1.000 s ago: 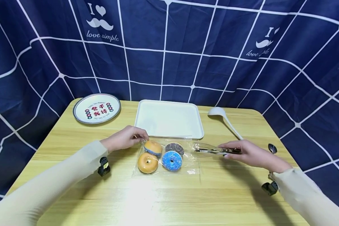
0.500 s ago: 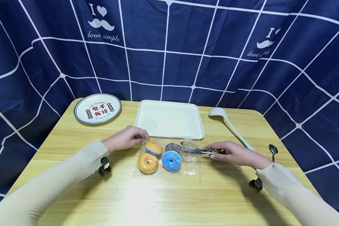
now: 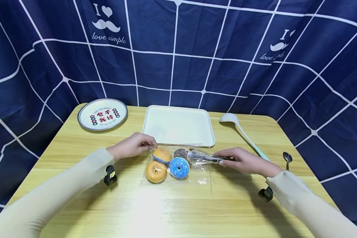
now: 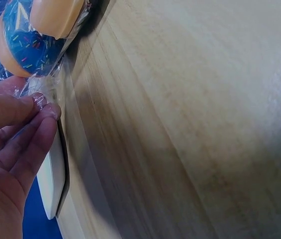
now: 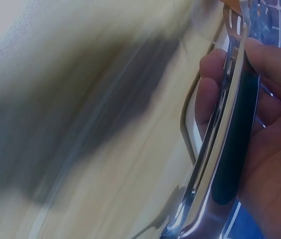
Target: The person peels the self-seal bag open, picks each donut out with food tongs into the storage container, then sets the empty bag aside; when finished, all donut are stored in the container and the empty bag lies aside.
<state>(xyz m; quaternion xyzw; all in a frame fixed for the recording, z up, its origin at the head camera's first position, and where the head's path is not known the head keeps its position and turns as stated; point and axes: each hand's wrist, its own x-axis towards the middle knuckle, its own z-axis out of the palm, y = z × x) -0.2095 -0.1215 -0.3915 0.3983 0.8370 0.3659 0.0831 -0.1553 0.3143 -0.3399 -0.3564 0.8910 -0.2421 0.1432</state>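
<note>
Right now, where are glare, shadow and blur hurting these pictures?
Head view: white glare washes out the near tabletop, glints break up the clear bag, and a shadow lies below the right sleeve. Left wrist view: dim around the left hand, paler glare at right. Right wrist view: blurred wood, a broad dark shadow, shiny tongs.

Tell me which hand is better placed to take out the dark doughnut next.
Likely the right hand: it grips the tongs, whose tips are at the dark doughnut. The left hand pinches the clear bag, seemingly suited to steadying it.
</note>
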